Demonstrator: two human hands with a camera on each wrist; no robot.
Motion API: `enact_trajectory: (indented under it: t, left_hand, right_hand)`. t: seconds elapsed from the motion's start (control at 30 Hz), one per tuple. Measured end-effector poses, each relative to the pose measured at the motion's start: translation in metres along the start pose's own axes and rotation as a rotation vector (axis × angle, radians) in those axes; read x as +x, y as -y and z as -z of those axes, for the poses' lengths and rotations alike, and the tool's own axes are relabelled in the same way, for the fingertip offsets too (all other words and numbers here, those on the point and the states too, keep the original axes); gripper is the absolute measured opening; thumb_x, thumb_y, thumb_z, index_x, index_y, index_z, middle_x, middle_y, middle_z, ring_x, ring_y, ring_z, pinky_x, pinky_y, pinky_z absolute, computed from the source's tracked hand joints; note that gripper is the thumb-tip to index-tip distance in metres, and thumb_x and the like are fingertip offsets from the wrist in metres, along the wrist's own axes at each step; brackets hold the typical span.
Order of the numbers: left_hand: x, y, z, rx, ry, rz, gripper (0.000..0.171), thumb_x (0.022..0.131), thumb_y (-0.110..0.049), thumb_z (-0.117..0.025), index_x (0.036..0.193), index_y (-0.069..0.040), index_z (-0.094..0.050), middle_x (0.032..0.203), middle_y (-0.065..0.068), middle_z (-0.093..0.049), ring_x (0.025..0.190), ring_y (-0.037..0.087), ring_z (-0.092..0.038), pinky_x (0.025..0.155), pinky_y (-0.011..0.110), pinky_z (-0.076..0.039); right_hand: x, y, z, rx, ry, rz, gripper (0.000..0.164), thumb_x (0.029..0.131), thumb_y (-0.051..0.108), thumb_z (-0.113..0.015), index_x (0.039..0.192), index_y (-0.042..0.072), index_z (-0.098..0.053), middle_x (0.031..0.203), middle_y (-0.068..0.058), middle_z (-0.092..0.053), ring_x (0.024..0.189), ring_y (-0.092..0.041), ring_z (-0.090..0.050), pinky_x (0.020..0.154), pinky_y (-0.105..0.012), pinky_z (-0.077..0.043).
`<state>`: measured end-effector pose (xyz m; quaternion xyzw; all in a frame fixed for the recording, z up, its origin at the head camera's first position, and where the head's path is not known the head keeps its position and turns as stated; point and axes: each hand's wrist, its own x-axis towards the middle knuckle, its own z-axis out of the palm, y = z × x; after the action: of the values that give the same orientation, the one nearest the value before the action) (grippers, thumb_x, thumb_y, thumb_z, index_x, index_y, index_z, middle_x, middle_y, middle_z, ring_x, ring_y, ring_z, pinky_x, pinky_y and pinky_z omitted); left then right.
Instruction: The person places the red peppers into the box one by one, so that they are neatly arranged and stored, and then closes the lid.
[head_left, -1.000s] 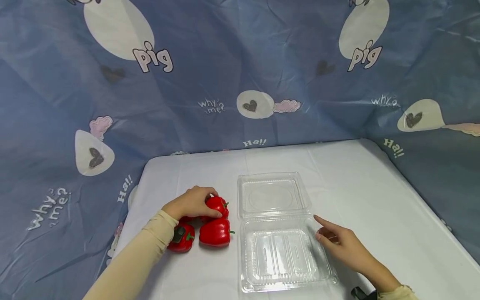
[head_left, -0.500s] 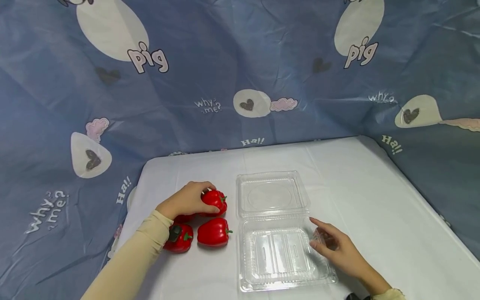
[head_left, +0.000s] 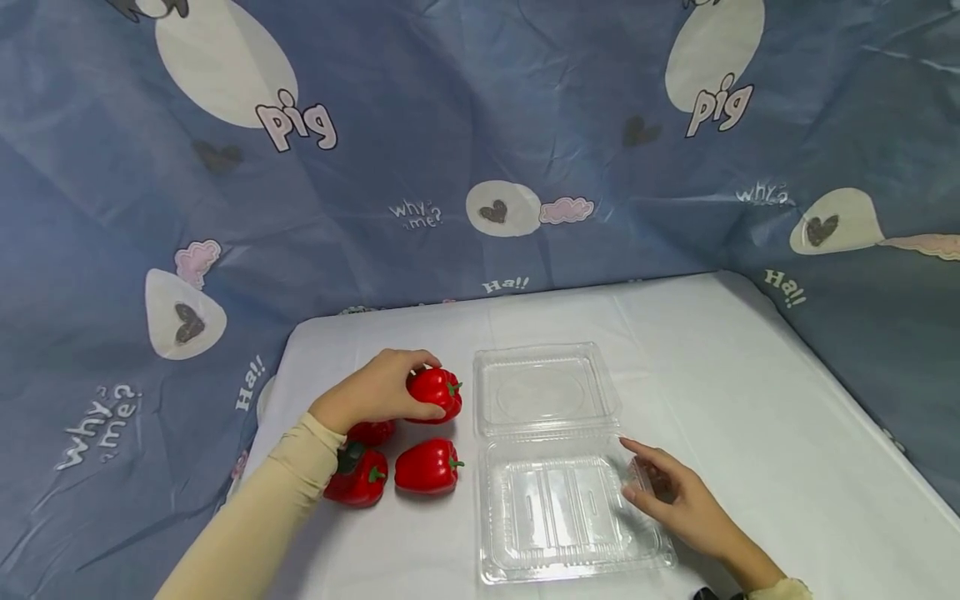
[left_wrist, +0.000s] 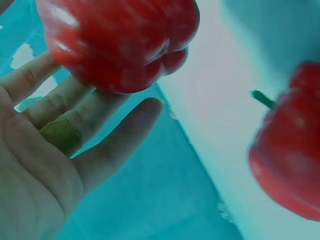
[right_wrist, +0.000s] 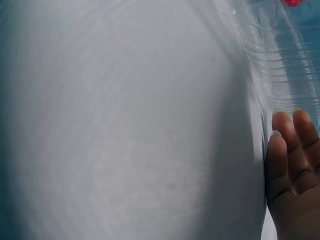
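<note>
The left hand [head_left: 384, 390] has its grip around a red bell pepper [head_left: 437, 395], the thumb on the near side and the fingers on the far side, with the pepper's green stem [head_left: 453, 388] turned toward the right. From the head view I cannot tell whether this pepper touches the table [head_left: 750, 417]. In the left wrist view a greenish band [left_wrist: 61, 136] circles one finger. Below the held pepper, apart from it, a second red pepper [head_left: 426, 467] lies on its side, its stem also toward the right. A third red pepper [head_left: 360, 481], with a dark green patch, sits left of that one, and a fourth red pepper [head_left: 373, 432] shows partly behind the left wrist.

To the right lies a clear plastic clamshell container [head_left: 558, 517], its lid [head_left: 543, 393] folded back on the far side. The right hand's grip is wide: the right hand [head_left: 681, 504] rests at the container's right wall, thumb and forefinger spread apart. Cream sleeves [head_left: 262, 500] cover the arms. Behind the white-covered table hangs a blue printed cloth [head_left: 450, 92].
</note>
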<state>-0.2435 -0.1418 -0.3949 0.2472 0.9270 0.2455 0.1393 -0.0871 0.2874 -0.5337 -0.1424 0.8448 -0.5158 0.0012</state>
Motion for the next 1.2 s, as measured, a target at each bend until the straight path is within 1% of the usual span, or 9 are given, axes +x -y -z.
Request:
enact_trajectory:
  t: [0.1, 0.23, 0.37, 0.57, 0.73, 0.8, 0.93, 1.07, 1.2]
  left_hand:
    - [0.001, -0.01, 0.003, 0.012, -0.003, -0.014, 0.068, 0.07, -0.042, -0.087, 0.127, -0.017, -0.061, 0.107, -0.001, -0.064, 0.091, 0.015, -0.062, 0.072, 0.029, -0.056]
    - [0.001, -0.025, 0.004, 0.02, 0.004, -0.058, 0.066, 0.07, -0.041, -0.087, 0.126, -0.016, -0.062, 0.106, -0.003, -0.064, 0.09, 0.013, -0.062, 0.071, 0.026, -0.056]
    - [0.001, -0.039, 0.005, 0.011, 0.011, -0.117, 0.065, 0.071, -0.039, -0.086, 0.125, -0.014, -0.062, 0.106, -0.002, -0.065, 0.09, 0.012, -0.062, 0.071, 0.025, -0.055]
    - [0.003, -0.056, 0.005, 0.015, 0.01, -0.171, 0.063, 0.071, -0.038, -0.087, 0.124, -0.015, -0.062, 0.105, -0.004, -0.065, 0.092, 0.012, -0.062, 0.071, 0.023, -0.055]
    - [0.006, -0.069, 0.004, 0.034, 0.014, -0.218, 0.061, 0.072, -0.039, -0.086, 0.123, -0.015, -0.063, 0.106, -0.005, -0.065, 0.094, 0.013, -0.061, 0.07, 0.023, -0.055]
    - [0.008, -0.073, 0.003, 0.05, 0.013, -0.235, 0.061, 0.072, -0.04, -0.085, 0.123, -0.015, -0.064, 0.106, -0.006, -0.065, 0.095, 0.012, -0.06, 0.07, 0.022, -0.054]
    - [0.013, -0.081, -0.001, 0.081, 0.007, -0.262, 0.06, 0.072, -0.043, -0.085, 0.122, -0.016, -0.064, 0.104, -0.008, -0.066, 0.095, 0.012, -0.059, 0.07, 0.019, -0.053]
    - [0.017, -0.085, -0.004, 0.088, 0.021, -0.271, 0.06, 0.072, -0.044, -0.085, 0.122, -0.016, -0.064, 0.104, -0.009, -0.066, 0.095, 0.011, -0.059, 0.07, 0.018, -0.053]
    - [0.02, -0.088, -0.006, 0.089, 0.033, -0.263, 0.06, 0.072, -0.044, -0.085, 0.121, -0.017, -0.064, 0.105, -0.009, -0.066, 0.095, 0.011, -0.059, 0.07, 0.018, -0.053]
  right_hand:
    - [0.0, 0.0, 0.001, 0.0, -0.001, 0.0, 0.062, 0.093, 0.018, -0.071, 0.149, 0.019, -0.045, 0.127, -0.01, -0.057, 0.104, -0.021, -0.055, 0.08, -0.029, -0.052]
    - [0.0, -0.001, 0.002, -0.005, 0.004, -0.001, 0.063, 0.093, 0.02, -0.071, 0.149, 0.02, -0.044, 0.132, -0.01, -0.055, 0.106, -0.021, -0.054, 0.081, -0.029, -0.052]
    - [-0.001, -0.001, 0.003, -0.019, 0.003, 0.005, 0.062, 0.093, 0.017, -0.07, 0.149, 0.02, -0.045, 0.129, -0.009, -0.056, 0.107, -0.021, -0.053, 0.082, -0.029, -0.052]
    - [0.0, 0.0, 0.003, -0.011, 0.009, 0.001, 0.062, 0.093, 0.018, -0.071, 0.149, 0.021, -0.044, 0.133, -0.009, -0.055, 0.109, -0.022, -0.052, 0.082, -0.029, -0.051]
    - [0.0, 0.0, 0.004, -0.005, 0.014, 0.013, 0.062, 0.093, 0.017, -0.071, 0.149, 0.019, -0.044, 0.127, -0.01, -0.056, 0.103, -0.02, -0.053, 0.078, -0.029, -0.051]
    - [0.0, 0.0, 0.005, -0.009, 0.017, 0.023, 0.063, 0.093, 0.017, -0.071, 0.149, 0.017, -0.044, 0.123, -0.01, -0.057, 0.099, -0.019, -0.052, 0.075, -0.029, -0.051]
    - [0.002, 0.0, 0.006, -0.018, 0.017, 0.026, 0.064, 0.092, 0.019, -0.072, 0.15, 0.017, -0.044, 0.123, -0.008, -0.058, 0.099, -0.018, -0.052, 0.076, -0.029, -0.05]
    - [0.002, -0.001, 0.005, -0.021, 0.014, 0.023, 0.064, 0.092, 0.02, -0.072, 0.15, 0.019, -0.044, 0.129, -0.008, -0.057, 0.103, -0.02, -0.054, 0.078, -0.029, -0.051]
    - [0.001, -0.002, 0.003, -0.024, 0.013, 0.017, 0.064, 0.093, 0.02, -0.072, 0.15, 0.02, -0.043, 0.134, -0.009, -0.055, 0.108, -0.022, -0.054, 0.08, -0.03, -0.051]
